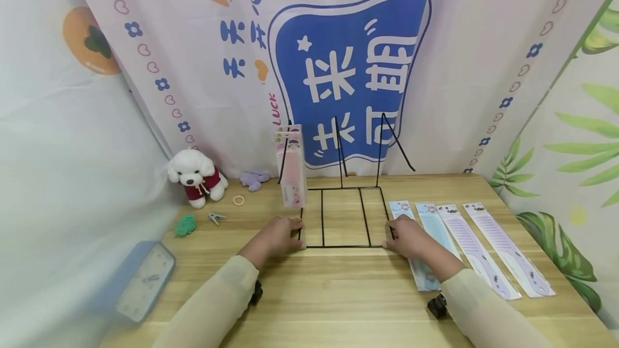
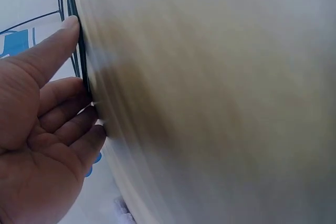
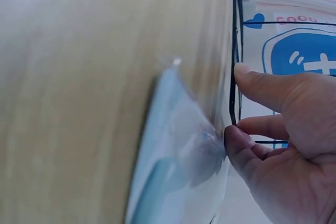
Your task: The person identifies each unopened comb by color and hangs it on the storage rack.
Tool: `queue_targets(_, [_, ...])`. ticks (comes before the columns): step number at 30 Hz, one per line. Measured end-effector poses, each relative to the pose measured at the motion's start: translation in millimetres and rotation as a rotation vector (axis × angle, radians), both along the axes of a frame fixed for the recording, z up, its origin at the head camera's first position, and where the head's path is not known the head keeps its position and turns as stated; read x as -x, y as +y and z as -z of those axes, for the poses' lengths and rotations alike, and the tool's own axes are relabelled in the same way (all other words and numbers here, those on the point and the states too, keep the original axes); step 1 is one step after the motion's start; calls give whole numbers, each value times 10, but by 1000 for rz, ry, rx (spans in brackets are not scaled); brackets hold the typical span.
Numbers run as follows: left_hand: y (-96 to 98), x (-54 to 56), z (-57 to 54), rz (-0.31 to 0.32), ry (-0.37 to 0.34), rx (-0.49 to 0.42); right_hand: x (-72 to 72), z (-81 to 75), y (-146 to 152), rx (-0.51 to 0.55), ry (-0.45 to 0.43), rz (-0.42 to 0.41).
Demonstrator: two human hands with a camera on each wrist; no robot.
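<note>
In the middle of the head view stands a black wire display rack (image 1: 338, 246), its gridded base lying low over the tabletop (image 1: 338, 299) and its three hooks rising in front of the printed curtain (image 1: 464, 69). The left hand (image 1: 278, 235) grips the left side wire of the base near the front corner, thumb and bent fingertips set along the rod; the right hand (image 1: 410, 236) does likewise on the right side wire, its thumb and forefinger drawn in to a narrow hold. Pink comb packets (image 1: 293, 176) hang from the hook at the left, while a blue comb packet (image 1: 435, 224) and purple comb packets (image 1: 508, 248) lie at the right of the frame, another blue one partly behind the right hand and forearm. The rack looks light and stiff, thin rod throughout, so it should lift or slide as one piece; the smooth coating may turn a little under the fingers, and the tall hooks look springy and poor to carry by. The base's outer side wires, held at both ends as here, seem the best place to take hold. With the packets loading just one side, it would probably tip leftward or set them swinging if raised unevenly, and their slick plastic sleeves could slide along the hook
</note>
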State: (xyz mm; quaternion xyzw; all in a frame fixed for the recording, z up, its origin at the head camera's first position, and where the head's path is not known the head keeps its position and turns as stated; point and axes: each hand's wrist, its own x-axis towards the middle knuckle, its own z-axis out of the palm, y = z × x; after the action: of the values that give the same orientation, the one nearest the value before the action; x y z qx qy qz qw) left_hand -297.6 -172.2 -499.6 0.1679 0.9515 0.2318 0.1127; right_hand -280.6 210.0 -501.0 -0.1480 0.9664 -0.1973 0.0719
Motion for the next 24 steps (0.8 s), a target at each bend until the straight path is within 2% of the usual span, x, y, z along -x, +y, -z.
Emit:
queue_targets(7, [7, -13, -43, 6, 22, 32, -12, -30, 22, 45, 26, -2])
queue_targets(12, [13, -4, -49, 17, 28, 40, -71, -100, 116, 155, 70, 34])
queue_targets(16, [16, -3, -44, 22, 32, 43, -126, -187, 360, 234, 135, 110])
queue_targets(19, [15, -5, -38, 13, 26, 38, -164, -247, 646, 268, 170, 206])
queue_targets(24, [19, -8, -37, -3, -4, 3, -290, -282, 1219, 287, 141, 408])
